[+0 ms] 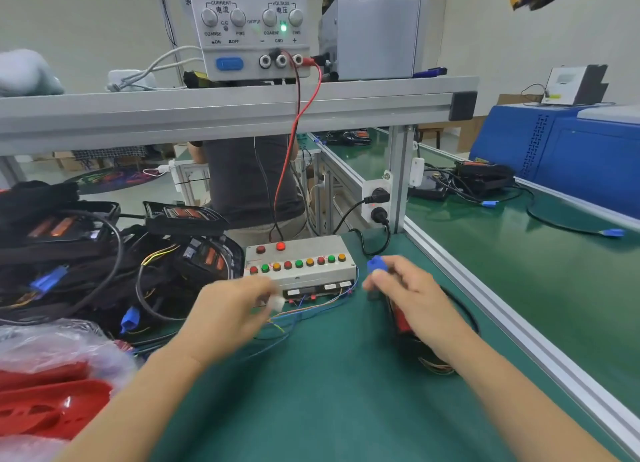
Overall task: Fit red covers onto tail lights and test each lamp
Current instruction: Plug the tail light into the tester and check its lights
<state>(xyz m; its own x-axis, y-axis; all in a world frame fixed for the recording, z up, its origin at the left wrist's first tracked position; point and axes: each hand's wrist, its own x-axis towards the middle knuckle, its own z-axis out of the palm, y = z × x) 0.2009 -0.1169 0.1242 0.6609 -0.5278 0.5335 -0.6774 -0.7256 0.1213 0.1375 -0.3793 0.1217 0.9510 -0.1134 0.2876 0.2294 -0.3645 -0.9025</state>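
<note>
Right hand (408, 288) pinches blue connector (375, 265) just right of the test box (301, 261); tail light (405, 319) lies on mat under that wrist. Left hand (232, 309) pinches white plug (277, 302) at box front. Red covers (52, 406) far left.

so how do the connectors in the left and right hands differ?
The left hand pinches a white connector; the right hand holds a blue connector. The white one sits low, near the test box wires; the blue one is raised higher, beside the box's right end. Both are small plastic plugs, blurred.
</note>
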